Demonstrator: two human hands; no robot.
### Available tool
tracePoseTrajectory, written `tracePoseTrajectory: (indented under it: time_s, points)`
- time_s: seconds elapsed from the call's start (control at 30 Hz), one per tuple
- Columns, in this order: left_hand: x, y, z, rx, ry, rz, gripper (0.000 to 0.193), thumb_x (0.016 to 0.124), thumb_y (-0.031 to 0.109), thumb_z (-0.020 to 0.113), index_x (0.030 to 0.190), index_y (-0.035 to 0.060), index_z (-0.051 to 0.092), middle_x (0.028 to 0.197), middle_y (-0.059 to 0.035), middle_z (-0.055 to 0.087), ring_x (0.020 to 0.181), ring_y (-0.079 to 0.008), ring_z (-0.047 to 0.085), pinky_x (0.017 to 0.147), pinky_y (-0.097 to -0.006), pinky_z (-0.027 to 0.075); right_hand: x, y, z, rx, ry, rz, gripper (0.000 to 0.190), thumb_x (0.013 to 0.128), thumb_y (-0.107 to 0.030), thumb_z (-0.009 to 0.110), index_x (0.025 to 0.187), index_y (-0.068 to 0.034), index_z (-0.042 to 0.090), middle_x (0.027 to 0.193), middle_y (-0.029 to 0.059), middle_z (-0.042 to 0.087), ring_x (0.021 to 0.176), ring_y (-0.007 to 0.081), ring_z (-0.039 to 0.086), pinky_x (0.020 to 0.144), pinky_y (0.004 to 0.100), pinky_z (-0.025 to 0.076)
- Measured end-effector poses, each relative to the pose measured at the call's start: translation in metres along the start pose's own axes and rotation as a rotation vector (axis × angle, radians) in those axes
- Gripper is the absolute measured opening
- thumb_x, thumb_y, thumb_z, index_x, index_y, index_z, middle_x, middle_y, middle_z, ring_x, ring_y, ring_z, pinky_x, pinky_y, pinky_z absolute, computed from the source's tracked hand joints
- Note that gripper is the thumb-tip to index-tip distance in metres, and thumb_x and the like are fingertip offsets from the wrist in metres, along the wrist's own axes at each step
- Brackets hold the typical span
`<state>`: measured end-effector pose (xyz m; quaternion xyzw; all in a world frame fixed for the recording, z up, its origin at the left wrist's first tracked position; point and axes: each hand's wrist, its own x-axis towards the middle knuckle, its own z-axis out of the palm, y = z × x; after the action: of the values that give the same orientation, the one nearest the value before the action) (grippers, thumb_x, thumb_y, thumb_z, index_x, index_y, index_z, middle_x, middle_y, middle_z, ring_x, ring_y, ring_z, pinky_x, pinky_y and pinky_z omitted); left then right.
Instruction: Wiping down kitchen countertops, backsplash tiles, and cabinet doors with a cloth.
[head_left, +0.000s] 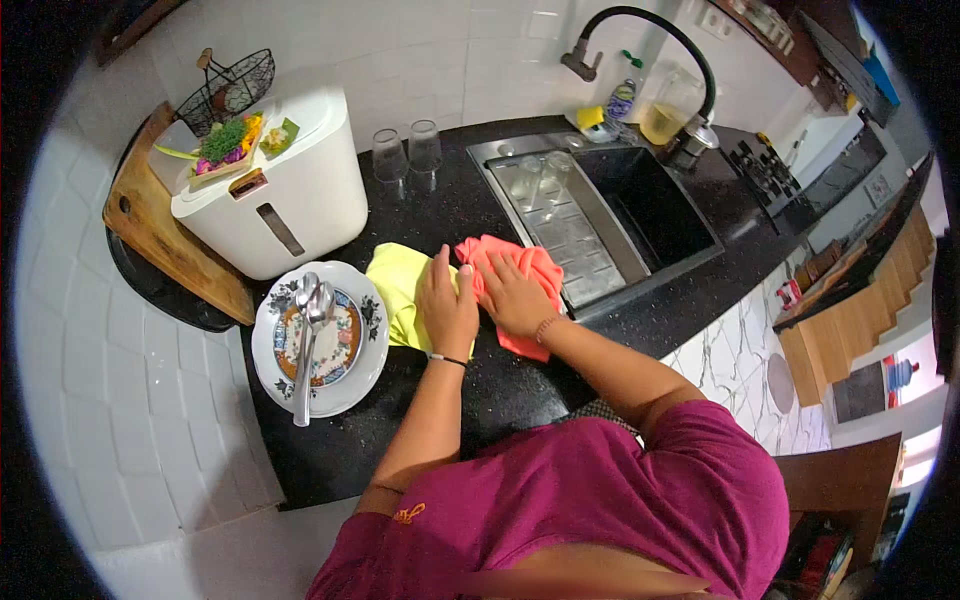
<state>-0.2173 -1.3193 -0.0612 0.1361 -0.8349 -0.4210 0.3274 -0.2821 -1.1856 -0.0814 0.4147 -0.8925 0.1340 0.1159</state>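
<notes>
My right hand (517, 298) lies palm down on a bunched coral cloth (538, 262), its fingers stretched out over the folds. Beside it, my left hand (448, 304) is at the right side of a crumpled yellow cloth (394, 289), thumb apart from the fingers. Part of the yellow cloth is hidden under that hand. Left of the cloths are stacked white plates (262, 352), the upper one with a floral pattern. Two metal spoons (304, 375) lie across them. Both cloths rest on a black speckled countertop (510, 405).
A white container (322, 180) carries a flower arrangement (225, 142). Wooden cutting board (165, 232) leans left. Two glasses (390, 157) stand behind the cloths. More glasses (527, 180) stand on the drainer beside the black sink (660, 202), under a black faucet (667, 26). A pitcher (664, 120) stands behind.
</notes>
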Motion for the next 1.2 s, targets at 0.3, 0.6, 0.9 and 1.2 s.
tracePoseTrajectory:
  time_s: [0.3, 0.6, 0.9, 1.2]
  points:
    - [-0.004, 0.004, -0.001, 0.091, -0.052, -0.045, 0.054, 0.095, 0.035, 0.053, 0.139, 0.0045, 0.044, 0.132, -0.0244, 0.051, 0.125, -0.0409, 0.045, 0.105, -0.0493, 0.033, 0.150, 0.035, 0.056, -0.110, 0.005, 0.184, 0.058, 0.091, -0.039, 0.049, 0.138, -0.006, 0.044, 0.146, 0.0205, 0.038, 0.135, 0.0401, 0.035, 0.109, 0.0598, 0.025]
    - [-0.003, 0.011, -0.005, 0.021, -0.064, -0.090, 0.056, 0.098, 0.029, 0.047, 0.146, 0.0026, 0.034, 0.142, -0.0246, 0.043, 0.130, -0.0421, 0.041, 0.108, -0.0457, 0.031, 0.145, 0.016, 0.043, -0.079, -0.181, 0.280, 0.062, 0.095, -0.048, 0.036, 0.148, -0.014, 0.035, 0.156, 0.0137, 0.028, 0.144, 0.0343, 0.024, 0.114, 0.0589, 0.014]
    - [0.001, -0.009, 0.006, 0.004, 0.040, 0.016, 0.058, 0.099, 0.032, 0.046, 0.147, 0.0035, 0.031, 0.140, -0.0292, 0.043, 0.127, -0.0446, 0.042, 0.105, -0.0468, 0.034, -0.044, -0.033, -0.002, 0.025, -0.121, 0.111, 0.060, 0.095, -0.045, 0.041, 0.145, -0.011, 0.040, 0.150, 0.0178, 0.036, 0.142, 0.0379, 0.028, 0.116, 0.0562, 0.015]
    - [-0.001, -0.004, 0.005, 0.011, -0.004, 0.069, 0.057, 0.100, 0.032, 0.045, 0.147, 0.0045, 0.032, 0.140, -0.0293, 0.044, 0.127, -0.0453, 0.043, 0.105, -0.0471, 0.033, -0.197, 0.037, -0.063, 0.199, 0.205, 0.235, 0.037, 0.087, -0.029, 0.058, 0.116, -0.007, 0.062, 0.130, 0.0160, 0.056, 0.127, 0.0342, 0.047, 0.103, 0.0453, 0.041]
